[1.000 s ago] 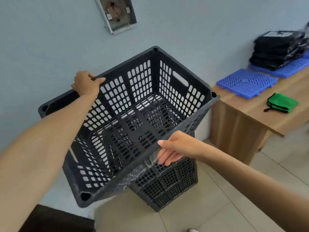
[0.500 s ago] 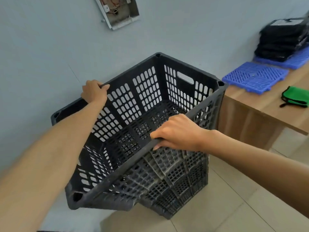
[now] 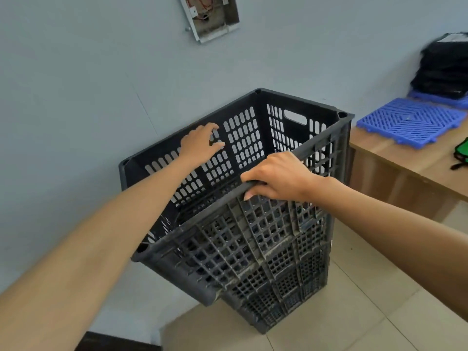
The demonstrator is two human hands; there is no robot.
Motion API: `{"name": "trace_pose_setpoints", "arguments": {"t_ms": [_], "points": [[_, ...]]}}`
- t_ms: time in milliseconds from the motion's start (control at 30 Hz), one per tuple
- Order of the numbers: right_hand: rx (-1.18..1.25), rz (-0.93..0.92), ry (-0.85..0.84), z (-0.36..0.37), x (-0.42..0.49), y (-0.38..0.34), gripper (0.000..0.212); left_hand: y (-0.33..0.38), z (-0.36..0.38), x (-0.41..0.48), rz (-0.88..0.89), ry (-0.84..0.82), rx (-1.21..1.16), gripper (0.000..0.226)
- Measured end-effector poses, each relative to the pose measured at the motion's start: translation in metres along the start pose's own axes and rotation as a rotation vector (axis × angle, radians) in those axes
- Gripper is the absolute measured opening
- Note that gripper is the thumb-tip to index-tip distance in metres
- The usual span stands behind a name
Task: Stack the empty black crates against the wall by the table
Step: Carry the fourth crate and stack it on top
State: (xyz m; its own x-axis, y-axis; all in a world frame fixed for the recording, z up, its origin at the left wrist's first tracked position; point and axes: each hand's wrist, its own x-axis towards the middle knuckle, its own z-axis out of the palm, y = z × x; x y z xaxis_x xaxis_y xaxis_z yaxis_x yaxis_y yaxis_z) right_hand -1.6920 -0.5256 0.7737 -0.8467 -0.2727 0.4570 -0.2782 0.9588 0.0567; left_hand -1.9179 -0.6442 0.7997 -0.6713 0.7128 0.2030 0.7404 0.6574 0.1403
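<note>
Head view: right hand (image 3: 278, 177) grips crate (image 3: 228, 239) rim; left hand (image 3: 200, 145) spread, perhaps touching.

The top crate (image 3: 243, 234), black slotted plastic and empty, is sitting tilted on the lower crate (image 3: 286, 295), and its near left corner juts out past the one underneath. The right hand (image 3: 281, 178) grips its near rim. The lower crate stands upright on the tiled floor (image 3: 329, 325), close by the blue-grey wall (image 3: 101, 97)
</note>
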Motion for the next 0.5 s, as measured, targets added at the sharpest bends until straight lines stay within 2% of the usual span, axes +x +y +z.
{"name": "trace_pose_setpoints", "arguments": {"t_ms": [133,333,500], "points": [[0.011,0.045,-0.017,-0.005,0.003,-0.001,0.039,0.022,-0.006,-0.02,0.014,-0.059,0.062,0.049],[0.063,0.111,-0.09,-0.012,0.002,0.004,0.045,0.061,-0.027,-0.066,-0.097,-0.041,-0.076,0.031],[0.047,0.081,-0.12,-0.016,-0.01,0.006,0.044,0.105,-0.026,-0.12,-0.207,-0.085,-0.1,0.04]]}}
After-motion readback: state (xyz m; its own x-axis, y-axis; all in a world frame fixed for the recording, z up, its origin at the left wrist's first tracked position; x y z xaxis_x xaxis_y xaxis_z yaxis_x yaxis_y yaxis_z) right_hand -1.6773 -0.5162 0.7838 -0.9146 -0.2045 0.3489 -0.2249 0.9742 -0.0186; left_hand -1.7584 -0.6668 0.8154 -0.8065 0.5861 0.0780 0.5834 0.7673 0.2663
